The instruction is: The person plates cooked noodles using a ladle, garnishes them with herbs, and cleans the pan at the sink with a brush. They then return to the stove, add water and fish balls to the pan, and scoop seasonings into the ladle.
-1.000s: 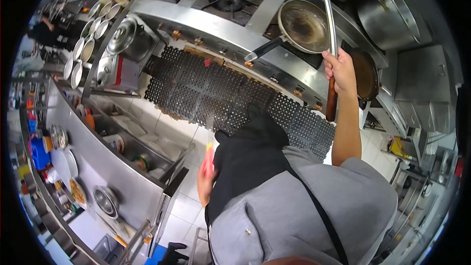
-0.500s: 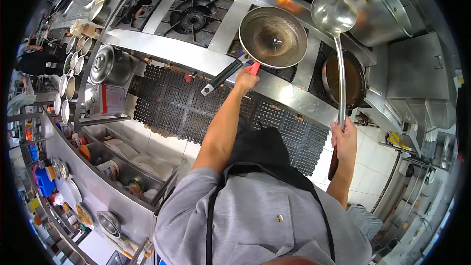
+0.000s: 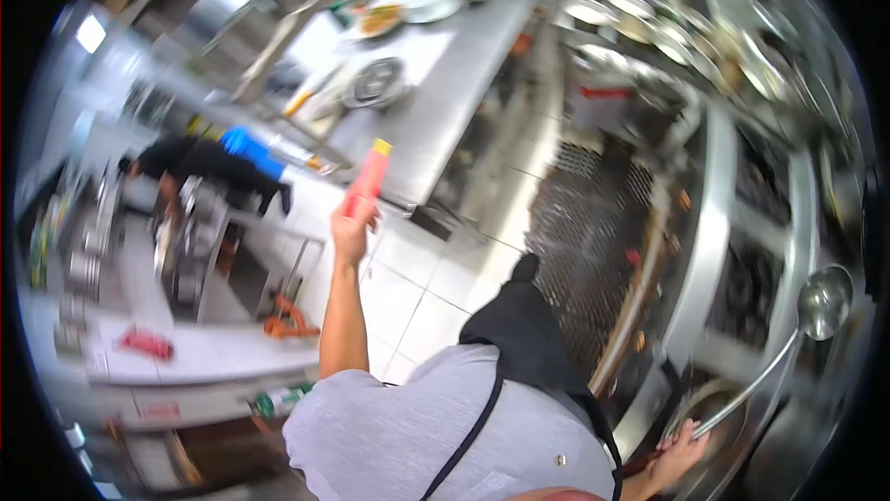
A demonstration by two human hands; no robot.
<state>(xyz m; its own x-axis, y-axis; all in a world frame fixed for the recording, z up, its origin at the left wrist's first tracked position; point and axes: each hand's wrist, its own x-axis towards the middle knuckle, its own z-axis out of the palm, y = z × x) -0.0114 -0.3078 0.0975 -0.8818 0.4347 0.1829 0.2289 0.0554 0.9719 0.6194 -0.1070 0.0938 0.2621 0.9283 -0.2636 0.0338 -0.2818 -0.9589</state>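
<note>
My left hand (image 3: 350, 228) is closed around a slim red object with a yellow end (image 3: 373, 175), raised near the corner of a steel counter (image 3: 422, 144). Its exact kind is blurred. At the lower right, my right hand (image 3: 681, 453) grips the handle of a long steel ladle (image 3: 824, 304), its round bowl pointing away over the stove (image 3: 709, 214). A pan (image 3: 718, 399) with a dark handle shows beside the ladle's handle, partly hidden and smeared by motion.
On the counter are a plate of food (image 3: 380, 21), white plates (image 3: 431, 8) and a metal bowl (image 3: 375, 82). A black perforated mat (image 3: 579, 251) lies along the stove. Another person in dark clothes (image 3: 209, 167) bends at the left. Metal pots (image 3: 603, 61) stand at the back.
My view has swung left from the stove toward the counter. My left hand has left the pan and now holds up the red object; my right hand still carries the ladle.
</note>
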